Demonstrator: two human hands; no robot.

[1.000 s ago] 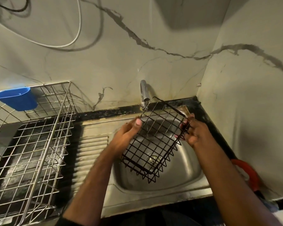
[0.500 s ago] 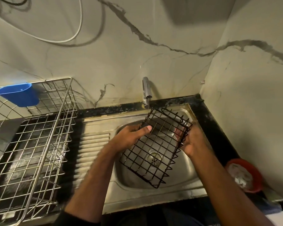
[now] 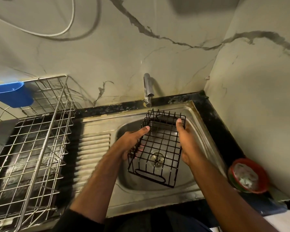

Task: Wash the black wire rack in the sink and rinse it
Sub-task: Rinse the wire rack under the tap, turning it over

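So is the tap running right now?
On: a thin stream falls from the tap onto the black wire rack held over the sink.

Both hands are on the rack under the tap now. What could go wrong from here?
The black wire rack is wet and held only at its sides by the left hand and right hand, so it may slip into the steel sink. The thin stream from the chrome tap hits only its far end, so the near end may stay unrinsed.

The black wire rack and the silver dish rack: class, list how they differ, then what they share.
The black wire rack is dark and small; the silver dish rack is shiny and far larger. The black one is held over the sink; the silver one stands on the counter. Both are open wire grids.
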